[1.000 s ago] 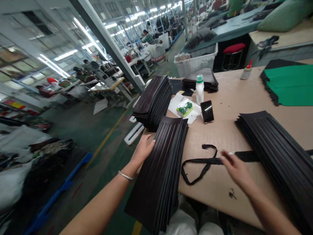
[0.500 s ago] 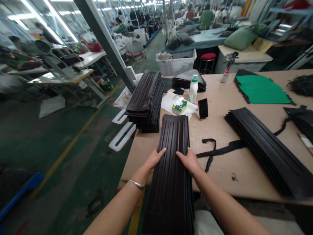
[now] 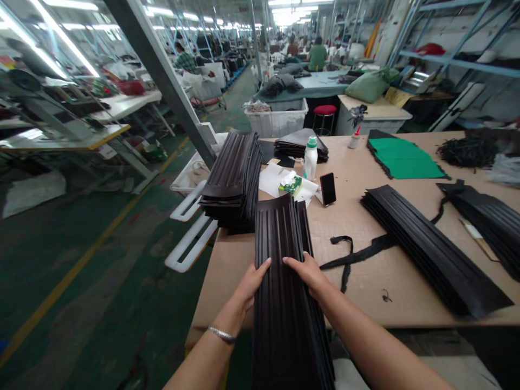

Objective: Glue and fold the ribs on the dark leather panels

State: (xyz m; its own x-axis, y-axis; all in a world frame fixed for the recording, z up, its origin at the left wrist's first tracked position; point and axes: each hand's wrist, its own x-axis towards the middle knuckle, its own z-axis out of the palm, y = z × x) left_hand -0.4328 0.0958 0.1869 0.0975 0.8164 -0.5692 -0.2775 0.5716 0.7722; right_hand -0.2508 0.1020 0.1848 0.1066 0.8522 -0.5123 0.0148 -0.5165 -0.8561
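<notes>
A stack of long dark leather-like panels [image 3: 276,303] with raised lengthwise ridges reaches from below the view over the table's front edge. My left hand [image 3: 248,287] grips its left side, thumb on top and fingers hidden beneath. On the opposite side my right hand [image 3: 311,273] holds the stack the same way, its thumb pointing inward. At the far end the sheets on the right sit apart from the top ones. Just beyond my left hand stands a taller pile of similar panels [image 3: 233,165].
On the brown table [image 3: 239,254] are a phone [image 3: 328,189], a white bottle [image 3: 311,160], a tissue pack [image 3: 291,185] and black strips [image 3: 365,252]. Another panel stack [image 3: 430,249] lies right, with green material [image 3: 406,157] behind. A grey post [image 3: 170,81] rises at the left.
The far end of the held stack has shifted left and its right-hand sheets have fanned apart. Both hands still grip it. The camera view has turned slightly right and up.
</notes>
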